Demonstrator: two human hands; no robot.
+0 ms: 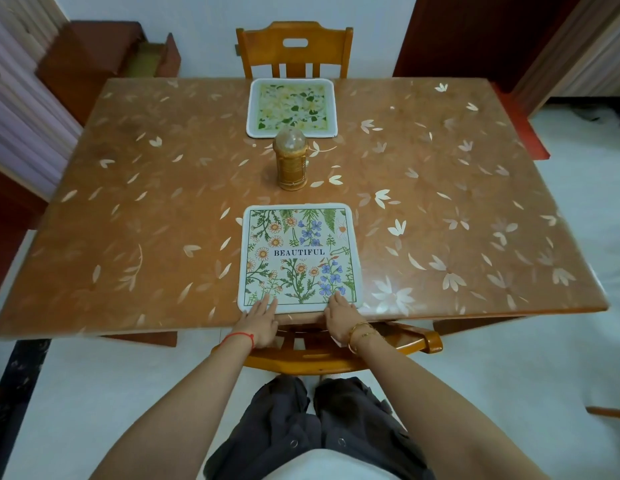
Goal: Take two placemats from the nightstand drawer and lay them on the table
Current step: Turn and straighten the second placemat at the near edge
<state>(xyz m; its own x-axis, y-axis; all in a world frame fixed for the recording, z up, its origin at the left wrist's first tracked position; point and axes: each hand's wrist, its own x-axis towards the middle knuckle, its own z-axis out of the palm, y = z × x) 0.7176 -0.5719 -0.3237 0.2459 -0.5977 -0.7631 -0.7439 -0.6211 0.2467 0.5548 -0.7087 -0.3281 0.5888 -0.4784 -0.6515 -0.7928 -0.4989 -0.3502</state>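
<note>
1. Near placemat (299,258): square, white border, floral print with the word BEAUTIFUL. It lies flat on the surface (128,220), centred left to right, with its near edge just short of the surface's near edge.
2. Far placemat (292,109): square, green and yellow leaf print. It lies flat at the far edge of the surface, in front of the far chair (294,46).
3. Left grip (261,323): fingers straight and close together, tips resting on the near-left corner of the near placemat, pinching nothing.
4. Right grip (339,318): fingers straight, tips resting on the near-right corner of the same mat, pinching nothing.
5. Lantern-shaped ornament (290,161): upright between the two mats, near the far edge of the near placemat but apart from it.
6. Near chair (336,362): tucked under the surface, below both grips.
7. Nightstand (94,57): far left, its drawer (145,57) apparently standing open.
8. Progress, judged: both mats are laid, and only final squaring remains.
9. Hazards, judged:
   - The surface cover looks glossy, so uneven pressure from one grip could skew the near placemat.
   - A pull toward the near side could leave the mat overhanging the edge.
   - A firm push toward the far side could nudge or tip the ornament.
</note>
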